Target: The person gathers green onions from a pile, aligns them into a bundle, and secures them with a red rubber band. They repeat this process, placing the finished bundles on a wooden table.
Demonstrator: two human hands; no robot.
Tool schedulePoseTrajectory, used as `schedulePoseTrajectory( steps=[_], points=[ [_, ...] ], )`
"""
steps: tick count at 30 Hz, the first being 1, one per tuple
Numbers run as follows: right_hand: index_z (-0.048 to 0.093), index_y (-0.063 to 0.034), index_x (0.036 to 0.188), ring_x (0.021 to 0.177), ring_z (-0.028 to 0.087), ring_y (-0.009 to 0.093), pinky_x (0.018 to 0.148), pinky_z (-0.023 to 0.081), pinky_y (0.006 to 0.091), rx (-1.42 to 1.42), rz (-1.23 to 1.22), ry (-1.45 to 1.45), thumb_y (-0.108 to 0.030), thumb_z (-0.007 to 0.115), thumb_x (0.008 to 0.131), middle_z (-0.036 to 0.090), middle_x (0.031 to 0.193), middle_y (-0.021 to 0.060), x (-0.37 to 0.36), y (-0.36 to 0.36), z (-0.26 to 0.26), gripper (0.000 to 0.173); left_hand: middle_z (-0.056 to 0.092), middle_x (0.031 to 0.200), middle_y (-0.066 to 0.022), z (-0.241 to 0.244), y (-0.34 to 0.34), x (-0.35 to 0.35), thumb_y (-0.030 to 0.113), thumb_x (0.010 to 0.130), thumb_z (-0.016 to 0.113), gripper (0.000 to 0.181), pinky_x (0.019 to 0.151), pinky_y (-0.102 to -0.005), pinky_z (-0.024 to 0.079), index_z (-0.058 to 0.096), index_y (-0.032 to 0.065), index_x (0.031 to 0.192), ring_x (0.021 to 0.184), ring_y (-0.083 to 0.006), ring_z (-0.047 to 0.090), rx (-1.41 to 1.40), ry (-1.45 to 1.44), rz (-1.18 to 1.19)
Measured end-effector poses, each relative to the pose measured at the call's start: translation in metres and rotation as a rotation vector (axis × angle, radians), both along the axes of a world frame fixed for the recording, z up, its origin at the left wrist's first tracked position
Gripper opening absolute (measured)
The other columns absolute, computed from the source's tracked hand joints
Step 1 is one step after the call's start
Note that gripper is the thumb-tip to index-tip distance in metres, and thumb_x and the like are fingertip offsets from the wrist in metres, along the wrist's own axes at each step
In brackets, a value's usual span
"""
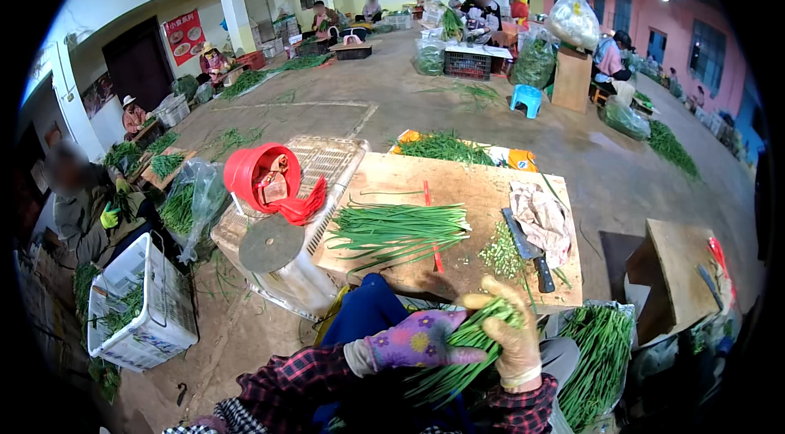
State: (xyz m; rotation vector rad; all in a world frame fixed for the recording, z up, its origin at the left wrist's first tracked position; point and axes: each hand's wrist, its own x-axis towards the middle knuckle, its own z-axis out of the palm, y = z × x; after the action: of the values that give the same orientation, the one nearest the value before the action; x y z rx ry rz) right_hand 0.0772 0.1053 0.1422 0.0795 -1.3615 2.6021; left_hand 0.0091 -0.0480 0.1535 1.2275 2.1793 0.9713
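My left hand (423,339), in a purple flowered glove, and my right hand (512,339), in a yellowish rubber glove, both grip a bunch of green garlic chives (457,366) over my lap. Before me, a laid-out pile of chives (398,227) rests on a wooden board (380,179), across a red tie strip (438,259). Chopped stem ends (503,250) lie right of the pile. Beside them is a cleaver (521,235) with a black handle, partly against a stained cloth (543,219).
Left of the board, a red bucket (245,173) lies tipped on an upturned crate (319,158), with red strips (306,204) at its mouth. More chives (595,348) stand in a bag at my right. A white basket (147,305) stands left, near a seated co-worker (101,207).
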Motion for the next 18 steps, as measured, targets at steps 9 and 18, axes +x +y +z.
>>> schedulePoseTrajectory(
  steps=[9, 18],
  points=[
    [0.052, -0.0037, 0.107, 0.094, 0.059, 0.026, 0.088, 0.047, 0.0416, -0.035, -0.462, 0.25, -0.005, 0.065, 0.078, 0.062, 0.096, 0.0138, -0.03, 0.126, 0.054, 0.032, 0.059, 0.105, -0.0133, 0.014, -0.001, -0.023, 0.031, 0.079, 0.069, 0.054, 0.081, -0.0311, 0.045, 0.049, -0.0015, 0.117, 0.093, -0.0166, 0.056, 0.038, -0.497, 0.076],
    [0.054, -0.008, 0.104, 0.102, 0.056, 0.029, 0.092, 0.044, 0.0474, -0.314, -0.558, 0.394, -0.006, 0.064, 0.08, 0.062, 0.1, 0.012, -0.025, 0.248, 0.026, 0.026, 0.065, 0.079, -0.0054, -0.011, -0.047, -0.064, 0.031, 0.087, 0.048, 0.047, 0.045, -0.019, 0.036, 0.051, -0.0051, 0.117, 0.046, -0.0082, 0.049, 0.138, -0.505, 0.183]
  ],
)
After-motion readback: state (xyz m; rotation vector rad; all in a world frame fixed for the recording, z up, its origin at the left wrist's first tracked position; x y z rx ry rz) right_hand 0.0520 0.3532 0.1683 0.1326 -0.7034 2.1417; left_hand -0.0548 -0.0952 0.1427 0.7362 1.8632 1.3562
